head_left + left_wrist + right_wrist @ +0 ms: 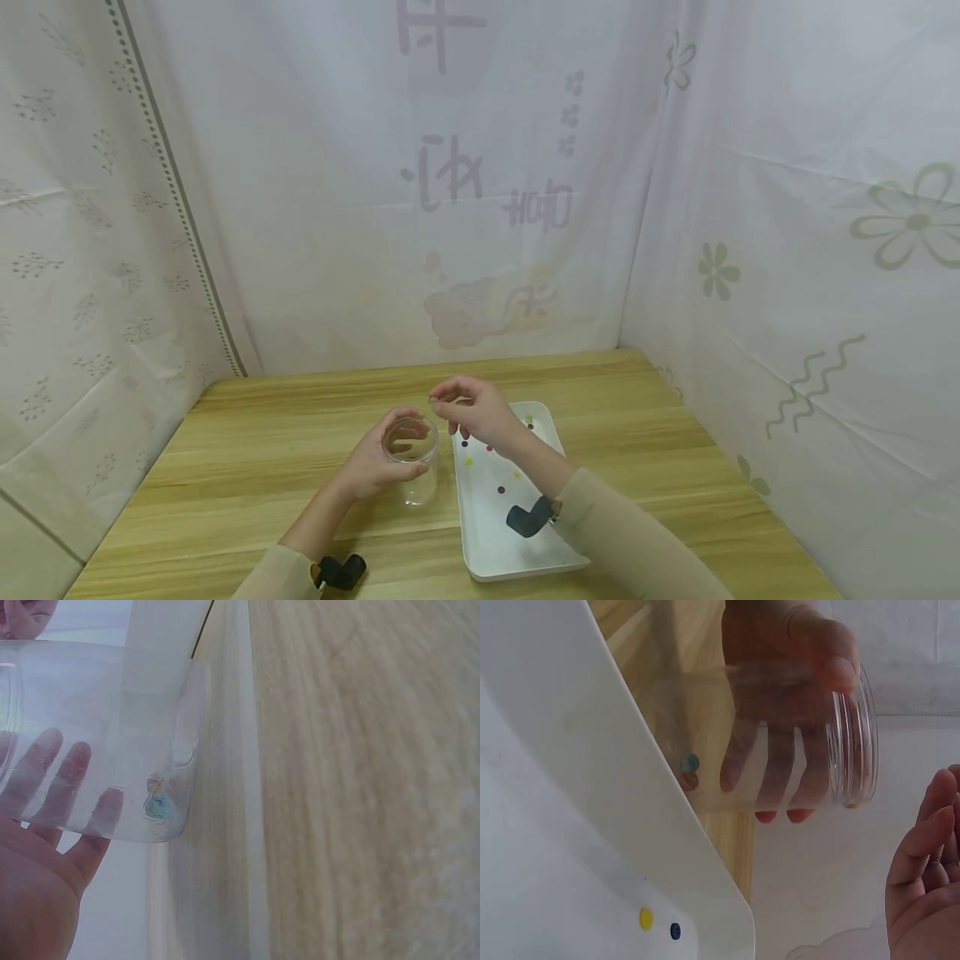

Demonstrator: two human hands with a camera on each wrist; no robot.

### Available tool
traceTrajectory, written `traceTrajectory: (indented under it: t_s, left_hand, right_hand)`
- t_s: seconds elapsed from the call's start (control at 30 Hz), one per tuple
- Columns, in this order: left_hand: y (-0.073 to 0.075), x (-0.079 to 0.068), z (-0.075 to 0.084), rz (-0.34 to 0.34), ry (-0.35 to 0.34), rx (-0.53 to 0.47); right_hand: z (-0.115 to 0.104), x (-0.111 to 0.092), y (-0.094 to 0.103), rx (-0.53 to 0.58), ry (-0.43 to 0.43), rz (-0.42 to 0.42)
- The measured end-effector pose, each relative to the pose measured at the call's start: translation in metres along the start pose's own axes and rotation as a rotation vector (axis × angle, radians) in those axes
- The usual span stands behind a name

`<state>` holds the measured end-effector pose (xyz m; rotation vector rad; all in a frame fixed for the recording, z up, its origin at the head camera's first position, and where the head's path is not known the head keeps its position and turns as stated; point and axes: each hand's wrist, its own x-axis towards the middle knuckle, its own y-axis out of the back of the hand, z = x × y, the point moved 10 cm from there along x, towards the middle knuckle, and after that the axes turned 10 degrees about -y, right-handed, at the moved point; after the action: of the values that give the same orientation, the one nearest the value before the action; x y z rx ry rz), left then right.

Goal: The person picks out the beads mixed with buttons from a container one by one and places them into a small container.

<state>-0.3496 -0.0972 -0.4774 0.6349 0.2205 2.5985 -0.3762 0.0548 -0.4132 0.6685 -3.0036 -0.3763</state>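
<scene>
My left hand (369, 468) grips a clear jar (420, 485), with its fingers and thumb around the side near the open mouth. A teal button (690, 762) and a brown button (689, 781) lie at the jar's bottom. Just above and to the right of the mouth is my right hand (486, 415). Its thumb and index finger pinch a small pale round thing (433, 400), probably a button, its detail too small to make out. Beneath the right forearm is a white tray (487, 537) with scattered buttons, among them a dark one (501, 490) and a yellow one (646, 919).
The wooden table (300, 425) carries the jar on the left and the tray to its right. Printed pale curtains (337, 208) hang around the back and both sides. A black wrist camera (528, 518) on the right arm overlaps the tray.
</scene>
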Motion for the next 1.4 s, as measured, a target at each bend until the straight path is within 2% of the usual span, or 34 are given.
traceTrajectory:
  t_s: [0.27,0.57,1.0,1.4]
  left_hand:
    - [0.001,0.000,-0.002,-0.013,0.004,0.016]
    - [0.001,-0.001,-0.004,-0.018,0.001,0.032]
    - [0.001,-0.002,-0.005,-0.021,0.011,0.024]
    - [-0.002,-0.002,-0.005,-0.025,0.043,-0.045]
  right_hand:
    - [0.000,-0.002,-0.017,-0.015,-0.022,-0.053]
    - [-0.004,-0.005,-0.032,-0.059,0.020,-0.083]
    - [0.000,-0.005,-0.042,-0.136,0.028,-0.112]
    - [-0.003,-0.009,-0.045,-0.176,0.025,-0.122]
